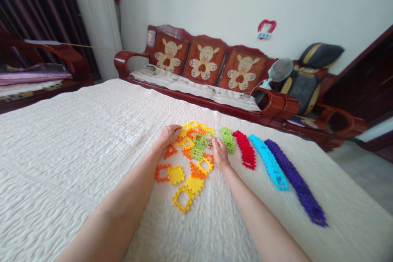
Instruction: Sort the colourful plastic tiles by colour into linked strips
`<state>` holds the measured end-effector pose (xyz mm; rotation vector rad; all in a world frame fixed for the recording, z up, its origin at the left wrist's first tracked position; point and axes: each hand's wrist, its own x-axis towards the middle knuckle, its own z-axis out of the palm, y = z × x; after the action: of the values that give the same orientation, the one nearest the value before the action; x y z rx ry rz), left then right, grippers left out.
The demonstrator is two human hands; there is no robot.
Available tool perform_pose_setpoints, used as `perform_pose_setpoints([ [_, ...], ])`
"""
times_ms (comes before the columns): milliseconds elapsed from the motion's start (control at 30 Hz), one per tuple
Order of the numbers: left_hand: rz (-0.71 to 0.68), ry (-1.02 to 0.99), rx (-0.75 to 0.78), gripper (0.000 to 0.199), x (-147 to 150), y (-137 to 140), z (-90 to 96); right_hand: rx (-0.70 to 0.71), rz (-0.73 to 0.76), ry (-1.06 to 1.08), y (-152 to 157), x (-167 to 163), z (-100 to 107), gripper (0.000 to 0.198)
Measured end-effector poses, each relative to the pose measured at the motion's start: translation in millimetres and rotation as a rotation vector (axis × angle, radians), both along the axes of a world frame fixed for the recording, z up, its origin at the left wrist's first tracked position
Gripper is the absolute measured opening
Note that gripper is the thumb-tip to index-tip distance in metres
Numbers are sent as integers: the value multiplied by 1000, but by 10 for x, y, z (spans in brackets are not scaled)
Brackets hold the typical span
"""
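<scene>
Four rows of plastic pieces lie on the white cloth to the right of your hands: one green row [227, 140], one red row [245, 150], one blue row [268, 161] and one purple row [296, 182]. Right between your hands is a messy pile [196, 154] of yellow, orange and green pieces, too jumbled to count. Nearest you are two filled-in yellow squares [175, 175] and one yellow frame [176, 199] with a big hole. Your left hand [171, 134] is curled at the pile's left edge, by some yellow pieces. Your right hand [220, 151] has bent fingers at the right edge, by a green piece. You cannot tell if either hand grips anything. Behind, one wooden bench [132, 55] holds three brown cushions [203, 60], each with one animal on it.
</scene>
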<state>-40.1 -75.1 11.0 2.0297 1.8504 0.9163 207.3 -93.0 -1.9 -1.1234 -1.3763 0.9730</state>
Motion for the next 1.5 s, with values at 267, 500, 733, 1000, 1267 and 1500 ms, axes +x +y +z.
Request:
perform_pose_setpoints([
  [267, 58, 1, -4, 37, 34, 73, 11, -19, -21, 6, -51, 8, 53, 43],
  [500, 58, 48, 8, 38, -2, 119, -75, 37, -12, -101, -169, -14, 117, 39],
  [733, 59, 69, 40, 38, 13, 122, -87, 363, -37, -511, -536, 629, 117, 29],
  [1000, 79, 94, 39, 38, 17, 142, -108, 367, 96, -741, -700, 931, 120, 65],
  [1267, 115, 88, 15, 37, 19, 139, -82, 376, 144, -793, -678, 915, 133, 44],
  [1500, 121, 85, 21, 37, -1, 159, -114, 373, 36, -826, -691, 891, 130, 41],
])
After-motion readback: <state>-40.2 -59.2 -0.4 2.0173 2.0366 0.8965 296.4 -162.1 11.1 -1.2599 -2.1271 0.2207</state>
